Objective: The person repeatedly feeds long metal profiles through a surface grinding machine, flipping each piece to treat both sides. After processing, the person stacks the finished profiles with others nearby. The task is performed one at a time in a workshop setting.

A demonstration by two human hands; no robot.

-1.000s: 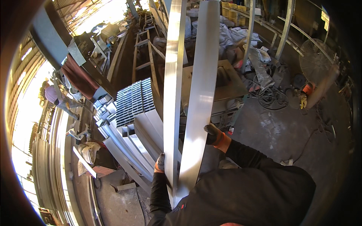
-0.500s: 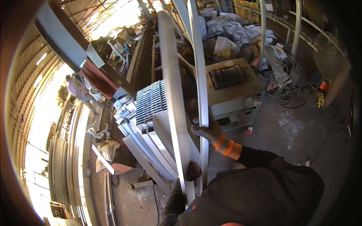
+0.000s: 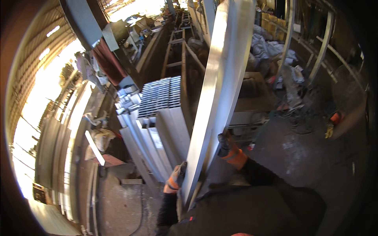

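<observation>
A long, pale metal profile [image 3: 207, 106] stands tilted in front of me, its upper end leaning right and out of view. Its two bright faces could be two lengths pressed together; motion blur keeps me from telling. My left hand [image 3: 175, 179], in a dark glove with an orange cuff, grips the profile's left edge low down. Slightly higher, my right hand [image 3: 229, 151], gloved alike, holds the right edge. The fingertips of both hands are partly hidden by the metal. Left of the profile rises a bundle of similar metal lengths [image 3: 173, 129].
Slatted metal ends [image 3: 160, 96] top the bundle. Further left, long profiles [image 3: 51, 153] lean in a row. A bench-like box [image 3: 256, 90] stands behind my right hand. An upright post [image 3: 286, 39], grey sacks [image 3: 271, 49] and cables on the floor lie to the right.
Two lengths that stood apart now show as one broad piece, leaning more to the right. My left hand has come out to its left side; my right hand has moved lower and slightly right.
</observation>
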